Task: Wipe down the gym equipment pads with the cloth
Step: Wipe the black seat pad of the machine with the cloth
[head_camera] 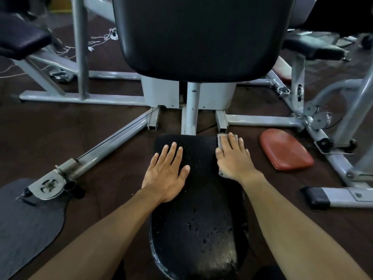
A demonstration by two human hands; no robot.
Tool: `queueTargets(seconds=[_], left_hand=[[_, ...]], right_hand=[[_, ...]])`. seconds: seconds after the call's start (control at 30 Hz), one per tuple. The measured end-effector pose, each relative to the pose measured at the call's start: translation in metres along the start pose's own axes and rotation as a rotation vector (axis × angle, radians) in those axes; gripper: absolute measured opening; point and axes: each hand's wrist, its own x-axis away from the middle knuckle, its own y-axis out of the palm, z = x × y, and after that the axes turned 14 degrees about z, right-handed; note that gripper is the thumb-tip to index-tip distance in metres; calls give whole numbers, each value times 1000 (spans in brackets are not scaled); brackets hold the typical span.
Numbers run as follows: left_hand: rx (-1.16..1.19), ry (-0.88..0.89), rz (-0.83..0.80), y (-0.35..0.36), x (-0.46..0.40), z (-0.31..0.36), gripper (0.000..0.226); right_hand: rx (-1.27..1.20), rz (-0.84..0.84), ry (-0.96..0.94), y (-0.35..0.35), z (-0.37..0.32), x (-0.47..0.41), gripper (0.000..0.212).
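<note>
A black seat pad [199, 199] runs from the bottom centre up to the machine's post, and water droplets speckle its surface. My left hand [167, 172] lies flat on the pad's left side with fingers straight and spread. My right hand [234, 158] presses a grey cloth [221, 139] flat against the pad's far right edge; only the cloth's top corner and a bit near my wrist show. The black back pad [201, 35] stands upright behind the seat.
Grey steel frame bars [113, 136] spread across the dark floor on both sides. A loose red pad [285, 151] lies on the floor to the right. A dark mat [28, 225] lies at lower left, and another black pad [20, 37] sits at upper left.
</note>
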Motion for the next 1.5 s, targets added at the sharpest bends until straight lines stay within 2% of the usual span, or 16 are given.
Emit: queueTargets(seconds=[0.07, 0.17, 0.27, 0.37, 0.5, 0.57, 0.7, 0.77, 0.87, 1.0, 1.07, 1.17, 1.23, 1.33, 1.4, 1.5], left_hand=[[15, -1, 3, 1, 0, -1, 63], [18, 5, 13, 3, -1, -2, 61], [8, 1, 18, 5, -2, -4, 60], [30, -15, 22, 5, -1, -3, 60], [31, -13, 15, 3, 0, -3, 60], [32, -16, 23, 3, 1, -2, 60], [39, -14, 18, 5, 0, -3, 60], [41, -14, 16, 6, -1, -3, 60], [54, -22, 25, 8, -2, -5, 59], [99, -15, 19, 8, -2, -8, 59], [113, -12, 15, 7, -2, -9, 59], [108, -8, 20, 8, -1, -9, 59], [107, -2, 25, 7, -2, -8, 59], [98, -2, 21, 6, -1, -7, 59], [96, -7, 23, 6, -1, -7, 59], [108, -6, 15, 6, -3, -8, 59]], right_hand=[[33, 16, -36, 4, -8, -21, 56], [61, 11, -197, 7, -31, -17, 55], [43, -6, -375, 6, -44, 21, 56], [52, -5, -463, -6, -27, 68, 56], [70, -14, -335, -16, 8, 74, 55], [77, -11, -240, -9, 18, 42, 56], [79, -7, -188, 3, 0, -19, 57], [62, -17, -220, 6, -25, -25, 55], [57, -29, -395, 9, -49, 7, 56], [31, -55, -590, -9, -26, 76, 55], [32, -80, -568, -22, -5, 85, 54], [146, -52, -438, -22, 21, 53, 56], [217, -66, -356, -14, 16, 18, 60], [110, -39, -227, 0, -17, -10, 55], [69, -46, -283, 4, -38, -2, 55], [56, -41, -464, -1, -42, 49, 55]])
